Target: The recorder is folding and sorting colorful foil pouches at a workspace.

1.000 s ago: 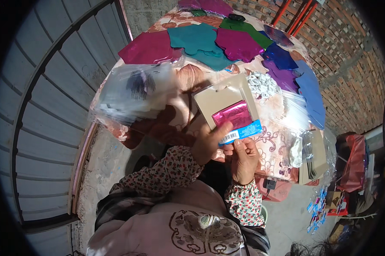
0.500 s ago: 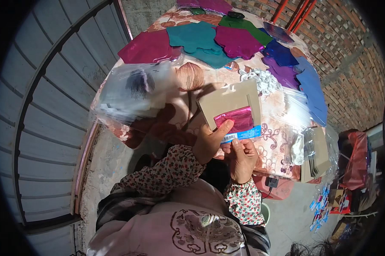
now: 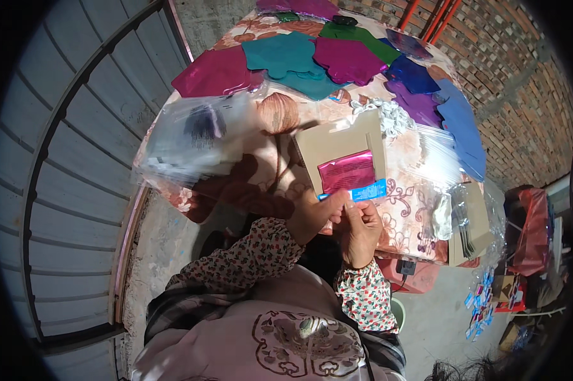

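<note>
Over the near side of the table, my hands hold a tan cardboard piece slightly tilted. A shiny magenta packet lies flat against its lower part. Along the lower edge runs a blue strip with pale print. My left hand is closed on the cardboard's lower left, its thumb across the strip. My right hand is closed in a pinch at the strip's lower edge, its thumb close to the left thumb. What lies between the two thumbs is hidden by the fingers.
Clear plastic bags lie at the left. Coloured sheets, including a teal one, fan along the far side. White cords bunch beyond the cardboard. More clear sleeves and bagged cardboard are at the right. A brick wall stands beyond.
My left thumb has slid down off the magenta packet onto the blue strip and meets my right thumb. It now covers the strip's white label. The cardboard has barely moved.
</note>
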`<state>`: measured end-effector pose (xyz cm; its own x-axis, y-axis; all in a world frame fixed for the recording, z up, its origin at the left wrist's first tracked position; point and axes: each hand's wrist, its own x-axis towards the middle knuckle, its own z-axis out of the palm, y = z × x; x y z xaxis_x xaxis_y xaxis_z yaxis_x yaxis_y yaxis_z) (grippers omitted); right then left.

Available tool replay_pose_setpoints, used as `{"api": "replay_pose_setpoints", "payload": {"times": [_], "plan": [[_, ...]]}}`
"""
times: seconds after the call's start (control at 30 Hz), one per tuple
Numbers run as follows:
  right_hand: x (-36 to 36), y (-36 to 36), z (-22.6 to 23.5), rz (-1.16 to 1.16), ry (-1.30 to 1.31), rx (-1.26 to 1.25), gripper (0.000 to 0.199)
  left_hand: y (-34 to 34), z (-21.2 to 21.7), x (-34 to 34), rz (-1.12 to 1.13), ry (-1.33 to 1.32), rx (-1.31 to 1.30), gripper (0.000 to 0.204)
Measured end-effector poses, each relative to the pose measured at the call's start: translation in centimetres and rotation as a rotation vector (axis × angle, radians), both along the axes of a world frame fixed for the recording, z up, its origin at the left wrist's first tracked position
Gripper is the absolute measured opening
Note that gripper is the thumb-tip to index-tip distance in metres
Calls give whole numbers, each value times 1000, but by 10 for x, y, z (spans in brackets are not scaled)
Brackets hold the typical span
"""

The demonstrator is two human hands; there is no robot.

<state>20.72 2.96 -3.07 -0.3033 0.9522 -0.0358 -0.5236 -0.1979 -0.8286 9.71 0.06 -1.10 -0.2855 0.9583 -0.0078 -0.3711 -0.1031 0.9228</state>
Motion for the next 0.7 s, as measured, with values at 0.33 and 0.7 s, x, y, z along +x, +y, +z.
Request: {"api": "replay_pose_setpoints", "payload": {"times": [0.33,0.7], "plan": [[40,-2,62,118,-562,136,8,-4,-2,-17,-183,-207,16,15],[56,58,103,271,-1278,1180,25,-53,13,-11,-732,50,-257,24]]}}
